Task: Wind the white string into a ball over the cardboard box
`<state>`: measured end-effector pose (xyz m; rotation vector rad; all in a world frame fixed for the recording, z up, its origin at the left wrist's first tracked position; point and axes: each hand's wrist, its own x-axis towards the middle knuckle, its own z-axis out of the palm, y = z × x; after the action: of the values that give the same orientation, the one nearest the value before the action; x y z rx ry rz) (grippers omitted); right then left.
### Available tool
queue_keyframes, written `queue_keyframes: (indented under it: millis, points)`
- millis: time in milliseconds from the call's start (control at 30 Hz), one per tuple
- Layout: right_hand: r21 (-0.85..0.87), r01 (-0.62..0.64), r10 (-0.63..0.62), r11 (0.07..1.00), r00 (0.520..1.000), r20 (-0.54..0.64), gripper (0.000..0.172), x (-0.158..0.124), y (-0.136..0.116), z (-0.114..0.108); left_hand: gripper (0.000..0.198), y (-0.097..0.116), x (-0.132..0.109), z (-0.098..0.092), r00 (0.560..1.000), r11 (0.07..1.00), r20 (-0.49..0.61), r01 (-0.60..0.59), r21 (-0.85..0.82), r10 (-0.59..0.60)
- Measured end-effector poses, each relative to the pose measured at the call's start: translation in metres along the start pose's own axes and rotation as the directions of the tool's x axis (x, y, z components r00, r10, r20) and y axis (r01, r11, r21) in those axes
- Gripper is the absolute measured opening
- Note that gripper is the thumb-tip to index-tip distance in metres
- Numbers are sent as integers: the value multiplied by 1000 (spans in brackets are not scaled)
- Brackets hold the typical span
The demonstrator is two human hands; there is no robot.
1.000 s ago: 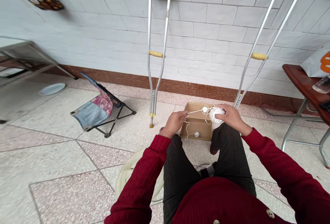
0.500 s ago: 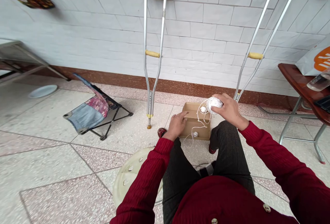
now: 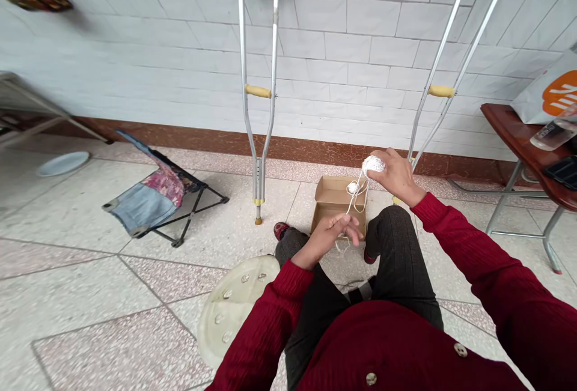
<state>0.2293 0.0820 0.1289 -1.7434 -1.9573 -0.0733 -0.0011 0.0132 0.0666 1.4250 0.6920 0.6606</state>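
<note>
My right hand (image 3: pixel 395 176) is closed round a ball of white yarn (image 3: pixel 374 165), held up above the right side of an open cardboard box (image 3: pixel 329 213). Loose strands hang from the ball. One white strand (image 3: pixel 350 202) runs down to my left hand (image 3: pixel 334 233), which pinches it between thumb and fingertip, the other fingers loosely curled over the box's front. A smaller white ball (image 3: pixel 353 188) shows by the box's back part, behind the strands. Below my left fingers a loose end (image 3: pixel 342 247) dangles. My left hand hides part of the box's inside.
A crutch (image 3: pixel 258 139) leans on the tiled wall, another crutch (image 3: pixel 435 90) further right. A folding chair (image 3: pixel 153 196) stands left, a round pale stool (image 3: pixel 229 301) by my left side. On the right, a brown table (image 3: pixel 509 139) carries a bag (image 3: pixel 536 100) and a plastic cup (image 3: pixel 552 135).
My left hand has moved right and down over the box and now pinches the strand. My right hand, still holding the yarn ball, has shifted only slightly. The view has turned a little.
</note>
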Motion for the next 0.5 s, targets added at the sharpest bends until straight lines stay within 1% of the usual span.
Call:
queue_keyframes:
  millis: [67,100,133,167,200,233,300,333,400,467,500]
  points:
    - [-2,-14,14,1000,1000,-17,51,6,4,-1,46,1,-14,0,998,1000,54,23,-4,-23]
    - [4,-21,21,1000,999,-27,51,8,5,-2,47,-1,-19,-1,996,999,83,31,24,-33]
    - [15,-26,27,1000,999,-37,51,10,5,-3,47,-5,-23,-5,993,996,105,37,79,-45]
    - [31,-25,27,999,999,-45,50,10,4,-4,46,-11,-25,-9,993,986,99,43,161,-60]
    - [49,-17,19,999,999,-49,50,9,2,-5,44,-16,-26,-14,996,963,58,53,263,-71]
    - [69,-1,4,998,999,-48,49,7,0,-5,40,-22,-25,-20,998,927,-15,68,368,-67]
    - [98,34,-30,995,999,-39,49,1,-6,-6,33,-29,-18,-30,981,844,-195,102,527,3]
    - [105,47,-43,993,998,-34,49,-3,-10,-5,35,-29,-12,-34,961,814,-268,107,571,61]
    - [110,67,-65,992,998,-27,49,-10,-17,-5,45,-23,3,-37,918,781,-348,73,620,191]
    - [113,85,-83,990,996,-21,49,-16,-25,-5,47,-11,20,-35,870,765,-388,22,644,302]
    - [117,94,-92,989,996,-19,49,-18,-28,-6,45,-4,29,-32,849,768,-406,0,640,338]
